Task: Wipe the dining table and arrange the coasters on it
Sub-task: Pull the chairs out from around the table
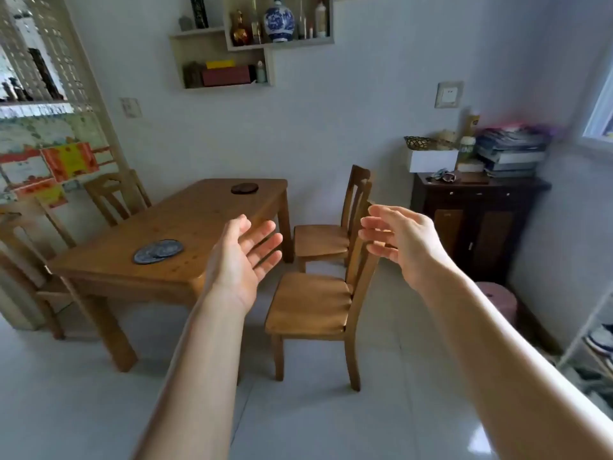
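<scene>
Head view: left hand (243, 260) and right hand (399, 240) are both raised in the air in front of the wooden desk (185, 227), fingers spread apart, empty, touching nothing. Two overlapping blue patterned coasters (158, 251) lie near the desk's front edge; a dark round coaster stack (244, 188) sits well apart at the far end. Two wooden chairs (315, 303) stand beside the desk's right side.
</scene>
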Demonstrator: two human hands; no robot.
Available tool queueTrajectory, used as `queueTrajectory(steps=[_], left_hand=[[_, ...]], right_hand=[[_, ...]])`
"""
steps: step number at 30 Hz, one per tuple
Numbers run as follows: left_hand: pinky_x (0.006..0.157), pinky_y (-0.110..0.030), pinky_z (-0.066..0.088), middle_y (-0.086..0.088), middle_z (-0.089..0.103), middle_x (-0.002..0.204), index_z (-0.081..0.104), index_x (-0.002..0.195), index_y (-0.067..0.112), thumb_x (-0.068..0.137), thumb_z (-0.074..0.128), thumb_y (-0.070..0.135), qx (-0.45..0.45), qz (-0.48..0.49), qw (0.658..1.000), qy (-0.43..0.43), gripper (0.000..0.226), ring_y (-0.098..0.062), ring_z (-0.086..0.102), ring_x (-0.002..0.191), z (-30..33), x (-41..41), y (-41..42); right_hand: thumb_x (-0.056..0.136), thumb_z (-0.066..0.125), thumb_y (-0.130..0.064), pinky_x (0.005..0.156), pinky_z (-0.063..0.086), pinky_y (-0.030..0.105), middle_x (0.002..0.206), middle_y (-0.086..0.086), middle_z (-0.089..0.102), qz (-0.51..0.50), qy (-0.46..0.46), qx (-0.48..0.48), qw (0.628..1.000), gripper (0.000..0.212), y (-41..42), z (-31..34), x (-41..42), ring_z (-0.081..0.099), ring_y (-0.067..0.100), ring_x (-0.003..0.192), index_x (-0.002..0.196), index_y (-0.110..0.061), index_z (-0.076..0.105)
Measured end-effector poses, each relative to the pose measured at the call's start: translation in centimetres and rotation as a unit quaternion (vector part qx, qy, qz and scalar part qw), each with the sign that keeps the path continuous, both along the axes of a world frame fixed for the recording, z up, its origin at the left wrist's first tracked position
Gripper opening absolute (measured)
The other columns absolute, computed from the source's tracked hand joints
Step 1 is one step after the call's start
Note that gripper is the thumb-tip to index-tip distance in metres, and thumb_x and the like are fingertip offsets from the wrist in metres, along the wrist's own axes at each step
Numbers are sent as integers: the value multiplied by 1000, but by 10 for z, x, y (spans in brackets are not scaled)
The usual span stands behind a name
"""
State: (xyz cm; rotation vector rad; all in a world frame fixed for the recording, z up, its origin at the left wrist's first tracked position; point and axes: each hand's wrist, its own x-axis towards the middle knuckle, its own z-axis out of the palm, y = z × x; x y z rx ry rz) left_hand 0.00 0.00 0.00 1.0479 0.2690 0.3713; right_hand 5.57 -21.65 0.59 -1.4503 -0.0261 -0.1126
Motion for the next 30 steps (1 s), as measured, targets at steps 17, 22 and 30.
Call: queueTrajectory(steps=[17,22,30], left_hand=[[85,-38,58,-3,74,106,62,110,24,100,47,40,-19,-79,993,80,24,-23,72,97,-53,271,-112],[87,-39,58,-1,74,104,62,109,25,99,49,40,17,-108,989,100,23,-21,72,96,-63,343,-158],[81,-37,58,-4,76,97,63,104,21,100,48,36,-34,-90,984,149,21,-24,71,94,-95,424,-223]], right_hand=[[99,53,-17,80,58,38,96,11,74,-45,73,-32,996,17,-103,-35,239,73,27,87,96,-16,70],[99,53,-18,76,59,35,96,10,74,-47,93,-41,994,17,-133,-46,304,73,26,87,97,-16,69],[99,53,-19,75,58,33,98,10,73,-1,126,-51,991,15,-187,-77,407,72,25,88,100,-15,68]])
